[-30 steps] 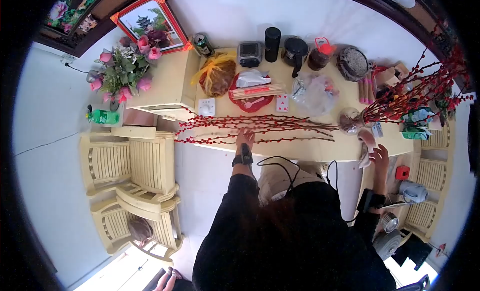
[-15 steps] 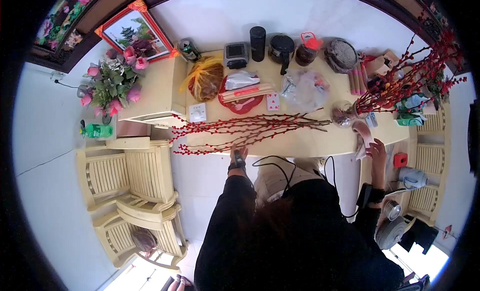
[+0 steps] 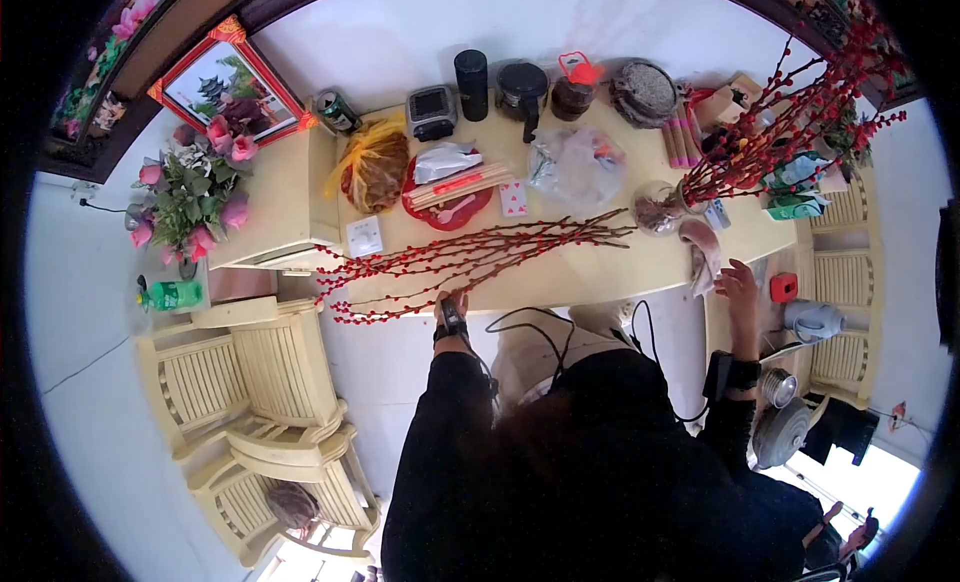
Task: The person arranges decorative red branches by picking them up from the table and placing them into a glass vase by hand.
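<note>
Red-berried thin brown branches are crossing more now beyond our left hand (can't tell its grip); we're holding our right hand open.

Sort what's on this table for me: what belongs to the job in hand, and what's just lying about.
Job in hand, it seems:
loose red-berried branches, with the left hand at them
perhaps the glass vase near their bare ends

Apparently just lying about:
playing card
yellow bag
black bottle
black-lidded jug
</note>
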The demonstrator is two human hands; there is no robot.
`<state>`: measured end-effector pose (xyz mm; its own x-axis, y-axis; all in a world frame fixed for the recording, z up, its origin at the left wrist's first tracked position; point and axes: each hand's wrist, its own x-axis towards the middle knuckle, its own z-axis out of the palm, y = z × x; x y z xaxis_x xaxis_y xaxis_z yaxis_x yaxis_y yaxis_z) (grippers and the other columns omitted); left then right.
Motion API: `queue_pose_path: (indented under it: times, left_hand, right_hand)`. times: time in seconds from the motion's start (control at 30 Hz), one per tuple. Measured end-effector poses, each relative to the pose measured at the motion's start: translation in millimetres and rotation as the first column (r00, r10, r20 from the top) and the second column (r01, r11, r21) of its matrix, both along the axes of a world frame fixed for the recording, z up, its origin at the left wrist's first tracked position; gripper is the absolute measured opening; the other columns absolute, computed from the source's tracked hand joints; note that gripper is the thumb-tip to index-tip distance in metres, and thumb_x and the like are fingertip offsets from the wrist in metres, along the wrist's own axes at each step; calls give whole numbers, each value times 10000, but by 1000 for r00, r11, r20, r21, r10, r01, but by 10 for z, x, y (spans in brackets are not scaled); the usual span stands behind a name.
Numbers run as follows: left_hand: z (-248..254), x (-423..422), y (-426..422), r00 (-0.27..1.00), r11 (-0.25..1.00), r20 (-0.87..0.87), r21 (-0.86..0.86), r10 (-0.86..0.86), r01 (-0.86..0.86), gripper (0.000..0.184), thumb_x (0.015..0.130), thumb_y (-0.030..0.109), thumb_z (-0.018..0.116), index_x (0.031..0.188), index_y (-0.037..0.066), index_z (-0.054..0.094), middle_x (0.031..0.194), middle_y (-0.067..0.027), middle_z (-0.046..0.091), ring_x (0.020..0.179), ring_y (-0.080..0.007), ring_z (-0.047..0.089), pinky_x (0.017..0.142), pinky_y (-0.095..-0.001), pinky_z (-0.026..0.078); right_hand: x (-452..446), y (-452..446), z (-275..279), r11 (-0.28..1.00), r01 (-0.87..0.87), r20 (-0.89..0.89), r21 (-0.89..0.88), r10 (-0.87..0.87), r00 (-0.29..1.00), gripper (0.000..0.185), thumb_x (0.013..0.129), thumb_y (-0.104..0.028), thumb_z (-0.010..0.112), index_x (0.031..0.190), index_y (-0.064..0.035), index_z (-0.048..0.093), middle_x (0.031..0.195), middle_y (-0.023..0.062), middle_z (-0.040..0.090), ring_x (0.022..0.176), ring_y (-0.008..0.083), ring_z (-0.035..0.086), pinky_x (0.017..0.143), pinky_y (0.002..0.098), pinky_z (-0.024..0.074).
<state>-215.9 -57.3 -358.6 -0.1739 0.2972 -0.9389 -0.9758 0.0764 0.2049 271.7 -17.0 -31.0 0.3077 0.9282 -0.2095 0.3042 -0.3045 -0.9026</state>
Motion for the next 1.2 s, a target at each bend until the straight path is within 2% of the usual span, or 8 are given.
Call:
queue_pose_path:
  times: [0.23, 0.33, 0.47, 0.5, 0.57, 0.8, 1.0, 1.2]
  left_hand:
    - [533, 163, 60, 989, 997, -129, 4, 76, -76, 234, 812, 34, 273, 895, -106, 442, 904, -206, 521, 840, -293, 538, 769, -393, 477]
    - [639, 197, 16, 965, 996, -251, 32, -72, 83, 285, 835, 88, 232, 915, -115, 414, 896, -221, 511, 869, -345, 517, 777, -406, 473]
    - [749, 201, -34, 951, 990, -310, 133, 5, 38, 279, 826, 100, 284, 903, -117, 442, 900, -217, 519, 874, -352, 519, 786, -415, 474]
    - [912, 102, -87, 979, 934, -182, 325, -92, 149, 163, 719, -78, 362, 875, -104, 399, 869, -240, 533, 744, -334, 574, 694, -387, 526]
    - [804, 129, -97, 973, 939, -230, 332, -7, 86, 135, 702, -75, 371, 830, -103, 407, 896, -260, 527, 761, -350, 571, 705, -387, 521]
    - [1471, 196, 30, 939, 909, -331, 355, -97, 219, 71, 748, -42, 394, 771, -58, 459, 814, -214, 561, 771, -307, 574, 725, -384, 499]
    - [2014, 282, 71, 814, 736, -563, 489, -142, 467, 78, 814, 26, 419, 836, -23, 476, 837, -163, 570, 808, -258, 566, 776, -348, 470]
    - [2706, 302, 315, 678, 654, -726, 461, -111, 600, 114, 818, 22, 430, 881, -45, 499, 843, -142, 569, 804, -231, 567, 726, -321, 487]
  right_hand:
    - [-39, -27, 1, 1000, 8, 19, -19, -7, 1000, 325, 784, -114, 482, 1093, -23, 436, 904, 73, 521, 723, 137, 548, 612, 231, 442]
    - [59, -13, -109, 1000, -2, 6, -15, 2, 1000, 318, 785, -111, 486, 1086, -22, 436, 900, 75, 525, 709, 140, 552, 599, 234, 446]
    - [11, 25, -90, 999, -33, -6, 12, 33, 999, 311, 788, -112, 499, 1078, -21, 434, 884, 72, 534, 693, 141, 558, 575, 236, 458]
    - [-43, 24, -85, 998, -58, -16, 28, 58, 998, 311, 789, -117, 497, 1077, -21, 435, 878, 71, 538, 695, 139, 558, 575, 236, 459]
    - [42, 72, -216, 999, -39, -38, -24, 38, 999, 316, 783, -121, 501, 1079, -26, 449, 894, 60, 536, 705, 136, 554, 590, 229, 443]
    - [-67, 340, -359, 996, -81, -174, 23, 84, 981, 312, 794, -94, 497, 1089, -16, 436, 870, 64, 544, 686, 113, 545, 546, 197, 430]
    - [-339, 588, -311, 957, -265, -192, 118, 284, 939, 280, 798, -138, 509, 1059, -42, 475, 878, 43, 553, 720, 132, 545, 615, 240, 436]
    - [-798, 758, 113, 906, -393, -62, 159, 406, 912, 295, 783, -94, 520, 1058, -13, 450, 819, 42, 548, 743, 106, 513, 632, 231, 424]
